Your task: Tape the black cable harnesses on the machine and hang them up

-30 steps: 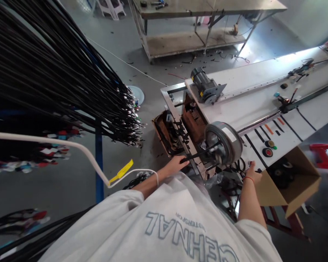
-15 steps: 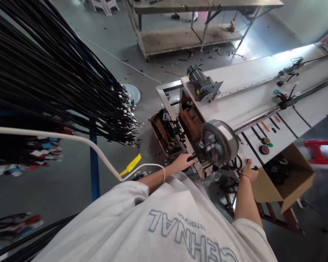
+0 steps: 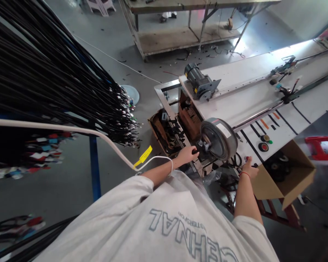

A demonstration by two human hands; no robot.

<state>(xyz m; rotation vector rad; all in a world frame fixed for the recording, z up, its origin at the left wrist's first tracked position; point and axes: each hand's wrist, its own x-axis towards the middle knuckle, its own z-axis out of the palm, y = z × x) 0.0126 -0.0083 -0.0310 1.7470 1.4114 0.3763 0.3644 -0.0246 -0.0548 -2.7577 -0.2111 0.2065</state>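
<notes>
My left hand [image 3: 187, 155] is closed around a dark, thin piece [image 3: 196, 150] whose kind I cannot make out. It is beside the black mechanism of a large grey tape roll [image 3: 220, 138], mounted upright at the table's near end. A fingertip of my right hand [image 3: 249, 169] touches a small red button [image 3: 246, 158] at the table's front edge. The other fingers of that hand are apart, with nothing seen in them. Between the roll and the right hand hang black looped cables [image 3: 236, 160].
A motor [image 3: 198, 78] sits on the white worktable [image 3: 229, 82]. Under its right edge stands a cardboard box [image 3: 299, 176] of black parts. Bundles of black cables [image 3: 71, 76] hang at left. A white hose [image 3: 109, 142] with a yellow tag [image 3: 143, 156] crosses before my left arm.
My left hand has moved slightly right and up, closer to the tape roll's mechanism. The white hose and yellow tag have shifted right. My right hand stays at the red button.
</notes>
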